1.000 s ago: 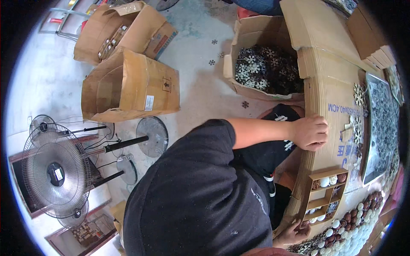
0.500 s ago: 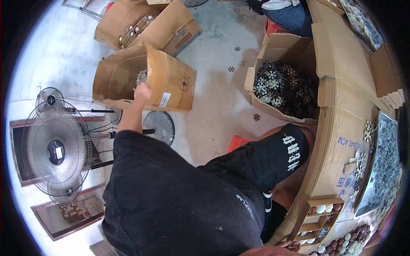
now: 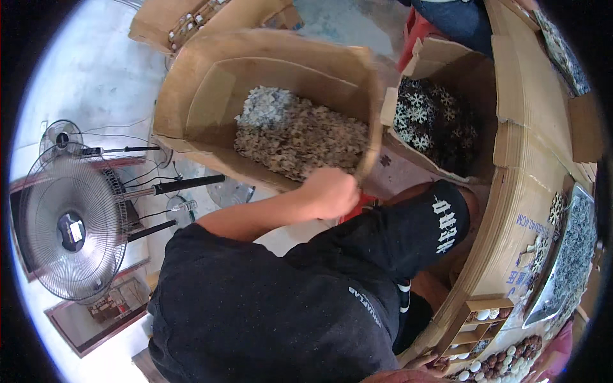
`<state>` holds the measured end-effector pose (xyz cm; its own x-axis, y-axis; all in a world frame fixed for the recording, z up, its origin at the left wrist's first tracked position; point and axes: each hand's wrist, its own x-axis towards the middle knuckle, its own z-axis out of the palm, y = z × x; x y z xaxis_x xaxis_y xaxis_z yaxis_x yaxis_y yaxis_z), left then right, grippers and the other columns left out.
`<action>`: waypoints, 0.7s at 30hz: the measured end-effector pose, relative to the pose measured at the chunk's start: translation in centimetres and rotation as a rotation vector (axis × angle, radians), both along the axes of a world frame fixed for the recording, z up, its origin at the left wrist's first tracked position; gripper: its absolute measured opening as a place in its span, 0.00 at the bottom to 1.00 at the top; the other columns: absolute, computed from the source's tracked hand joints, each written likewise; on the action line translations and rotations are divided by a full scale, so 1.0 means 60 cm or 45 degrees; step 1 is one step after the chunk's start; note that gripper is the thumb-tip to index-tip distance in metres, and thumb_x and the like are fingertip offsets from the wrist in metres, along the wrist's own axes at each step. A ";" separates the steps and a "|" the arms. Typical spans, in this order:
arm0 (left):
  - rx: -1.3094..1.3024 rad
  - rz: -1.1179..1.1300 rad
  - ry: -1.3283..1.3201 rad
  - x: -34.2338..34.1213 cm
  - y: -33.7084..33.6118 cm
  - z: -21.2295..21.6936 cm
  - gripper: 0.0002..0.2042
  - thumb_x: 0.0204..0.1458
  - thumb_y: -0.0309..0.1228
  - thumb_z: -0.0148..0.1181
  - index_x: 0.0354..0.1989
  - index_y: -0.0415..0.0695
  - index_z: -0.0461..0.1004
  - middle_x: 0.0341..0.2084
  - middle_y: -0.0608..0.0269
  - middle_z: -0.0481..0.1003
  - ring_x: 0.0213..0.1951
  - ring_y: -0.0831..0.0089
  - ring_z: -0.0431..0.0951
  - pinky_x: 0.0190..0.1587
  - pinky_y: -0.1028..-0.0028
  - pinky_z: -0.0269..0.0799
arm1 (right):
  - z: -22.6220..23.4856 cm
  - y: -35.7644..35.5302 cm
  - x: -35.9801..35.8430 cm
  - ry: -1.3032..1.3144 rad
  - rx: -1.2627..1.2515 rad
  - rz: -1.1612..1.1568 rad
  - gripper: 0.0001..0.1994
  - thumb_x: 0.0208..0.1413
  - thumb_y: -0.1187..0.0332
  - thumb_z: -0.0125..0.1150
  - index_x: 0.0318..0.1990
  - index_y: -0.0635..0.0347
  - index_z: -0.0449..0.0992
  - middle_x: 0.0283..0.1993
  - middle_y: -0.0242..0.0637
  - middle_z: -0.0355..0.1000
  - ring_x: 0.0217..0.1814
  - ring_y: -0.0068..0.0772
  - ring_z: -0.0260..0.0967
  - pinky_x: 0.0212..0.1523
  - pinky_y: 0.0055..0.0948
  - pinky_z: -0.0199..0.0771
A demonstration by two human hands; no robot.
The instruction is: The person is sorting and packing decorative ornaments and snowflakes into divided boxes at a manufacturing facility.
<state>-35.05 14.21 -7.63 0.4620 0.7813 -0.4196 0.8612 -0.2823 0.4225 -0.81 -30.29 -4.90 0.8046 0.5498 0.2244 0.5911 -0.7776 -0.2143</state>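
Note:
My left hand [image 3: 331, 193] is closed at the near rim of a large cardboard box [image 3: 214, 96], by its right corner. Inside the box lies a heap of small brownish pieces [image 3: 319, 137], with a paler, whitish patch [image 3: 265, 107] on its left side. At the lower edge, my right hand [image 3: 423, 362] is partly in view, its fingers closed on the corner of a shallow brown compartment tray [image 3: 461, 332]. White and dark brown balls sit in some of the tray's compartments.
Right of the big box stands another carton [image 3: 440, 57] with white and dark snowflake shapes [image 3: 418, 115]. Cardboard covers the worktable [image 3: 504, 210], which bears a clear-covered tray [image 3: 565, 255] and loose balls [image 3: 511, 360]. A fan [image 3: 70, 233] stands left. Behind is a bottle-filled carton [image 3: 242, 16].
The large box has come rightward and nearer with my left hand, tilting so its contents show. It now stands close against the snowflake carton. My right hand stays by the compartment tray.

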 end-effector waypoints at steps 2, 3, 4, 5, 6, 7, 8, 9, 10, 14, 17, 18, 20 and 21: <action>-0.055 -0.310 -0.127 0.048 0.014 0.004 0.29 0.60 0.52 0.52 0.16 0.38 0.76 0.15 0.40 0.73 0.22 0.41 0.77 0.30 0.48 0.73 | 0.022 -0.022 -0.008 -0.080 -0.026 -0.023 0.38 0.62 0.37 0.55 0.54 0.73 0.64 0.41 0.47 0.70 0.37 0.40 0.71 0.35 0.38 0.73; -0.068 -0.396 -0.130 0.050 0.034 -0.015 0.34 0.61 0.58 0.48 0.15 0.38 0.76 0.13 0.42 0.72 0.20 0.42 0.76 0.27 0.49 0.72 | 0.011 -0.009 0.042 -0.125 -0.016 -0.021 0.38 0.62 0.37 0.55 0.54 0.73 0.64 0.43 0.47 0.70 0.39 0.40 0.71 0.37 0.38 0.73; -0.249 -0.437 -0.177 0.048 0.066 -0.025 0.37 0.60 0.62 0.47 0.15 0.38 0.75 0.11 0.44 0.70 0.19 0.43 0.75 0.26 0.50 0.70 | 0.003 -0.024 0.119 -0.173 -0.005 -0.025 0.38 0.62 0.37 0.55 0.55 0.73 0.64 0.45 0.48 0.70 0.41 0.41 0.71 0.39 0.38 0.73; -0.368 -0.464 -0.156 0.035 0.094 -0.042 0.39 0.58 0.66 0.48 0.13 0.37 0.73 0.10 0.46 0.69 0.18 0.44 0.74 0.26 0.50 0.69 | -0.007 -0.033 0.204 -0.214 0.006 -0.020 0.38 0.62 0.38 0.55 0.56 0.73 0.64 0.47 0.49 0.70 0.43 0.42 0.71 0.42 0.39 0.73; -0.446 -0.411 -0.216 -0.006 0.109 -0.062 0.39 0.56 0.68 0.50 0.20 0.35 0.76 0.17 0.42 0.74 0.24 0.45 0.77 0.31 0.52 0.72 | -0.008 -0.021 0.219 -0.224 0.023 0.036 0.38 0.62 0.38 0.55 0.56 0.73 0.64 0.49 0.50 0.70 0.45 0.42 0.71 0.44 0.39 0.73; -0.476 -0.186 -0.400 -0.039 0.113 -0.109 0.38 0.57 0.66 0.50 0.33 0.33 0.80 0.29 0.39 0.79 0.34 0.48 0.81 0.40 0.55 0.74 | -0.007 -0.029 0.224 -0.256 0.039 0.057 0.38 0.63 0.38 0.55 0.57 0.72 0.64 0.51 0.51 0.69 0.47 0.43 0.71 0.46 0.39 0.73; -0.562 -0.285 -0.361 -0.049 0.135 -0.131 0.38 0.60 0.65 0.47 0.46 0.34 0.79 0.38 0.40 0.80 0.43 0.50 0.81 0.48 0.58 0.74 | 0.000 -0.043 0.227 -0.298 0.046 0.068 0.38 0.63 0.39 0.54 0.58 0.72 0.65 0.53 0.52 0.69 0.49 0.44 0.71 0.49 0.40 0.73; -0.618 -0.196 -0.363 -0.052 0.149 -0.156 0.37 0.62 0.64 0.46 0.47 0.34 0.79 0.39 0.41 0.80 0.44 0.50 0.81 0.49 0.58 0.73 | 0.009 -0.055 0.225 -0.346 0.050 0.076 0.38 0.63 0.39 0.54 0.59 0.72 0.65 0.55 0.52 0.69 0.52 0.44 0.71 0.51 0.40 0.73; -0.675 -0.112 -0.366 -0.051 0.161 -0.187 0.36 0.63 0.62 0.45 0.47 0.34 0.79 0.39 0.41 0.80 0.45 0.50 0.81 0.50 0.57 0.73 | 0.019 -0.064 0.220 -0.394 0.051 0.078 0.37 0.63 0.39 0.54 0.59 0.72 0.65 0.56 0.53 0.69 0.53 0.45 0.71 0.53 0.40 0.73; 0.245 -0.844 0.069 -0.260 0.181 -0.500 0.27 0.68 0.55 0.41 0.66 0.54 0.71 0.49 0.49 0.79 0.51 0.46 0.78 0.53 0.57 0.74 | -0.007 -0.040 0.219 -0.413 0.135 0.203 0.37 0.63 0.40 0.54 0.62 0.71 0.65 0.63 0.56 0.68 0.61 0.47 0.71 0.61 0.41 0.73; -0.273 -1.049 0.603 -0.243 0.170 -0.618 0.20 0.68 0.45 0.46 0.64 0.53 0.72 0.52 0.51 0.78 0.49 0.48 0.78 0.52 0.54 0.73 | 0.120 0.267 0.160 -0.431 0.015 0.873 0.16 0.64 0.76 0.58 0.58 0.71 0.71 0.52 0.50 0.75 0.54 0.44 0.75 0.54 0.35 0.75; -0.280 -1.239 0.624 -0.114 0.213 -0.639 0.18 0.68 0.43 0.49 0.60 0.51 0.75 0.51 0.52 0.78 0.48 0.50 0.78 0.52 0.53 0.73 | 0.182 0.274 0.143 -0.629 -0.170 0.868 0.16 0.64 0.77 0.58 0.58 0.71 0.71 0.52 0.49 0.76 0.53 0.43 0.75 0.53 0.35 0.76; -0.527 -0.587 0.554 -0.191 0.238 -0.707 0.14 0.64 0.39 0.57 0.47 0.43 0.82 0.45 0.53 0.80 0.42 0.54 0.80 0.46 0.53 0.75 | 0.151 0.441 0.125 -0.263 -0.068 0.961 0.21 0.65 0.66 0.60 0.59 0.71 0.69 0.55 0.51 0.73 0.55 0.49 0.74 0.56 0.42 0.74; -0.797 -0.477 0.503 -0.081 0.241 -0.728 0.14 0.62 0.38 0.59 0.44 0.40 0.83 0.44 0.52 0.81 0.40 0.55 0.80 0.45 0.52 0.76 | 0.164 0.525 0.082 -0.106 -0.183 0.928 0.26 0.63 0.65 0.62 0.64 0.70 0.65 0.60 0.51 0.71 0.62 0.50 0.70 0.63 0.44 0.68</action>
<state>-39.89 28.67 -51.29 0.3728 0.1730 -0.9116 0.8747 -0.3936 0.2829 4.12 1.23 4.93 0.2084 0.9658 0.1545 0.9773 -0.1993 -0.0721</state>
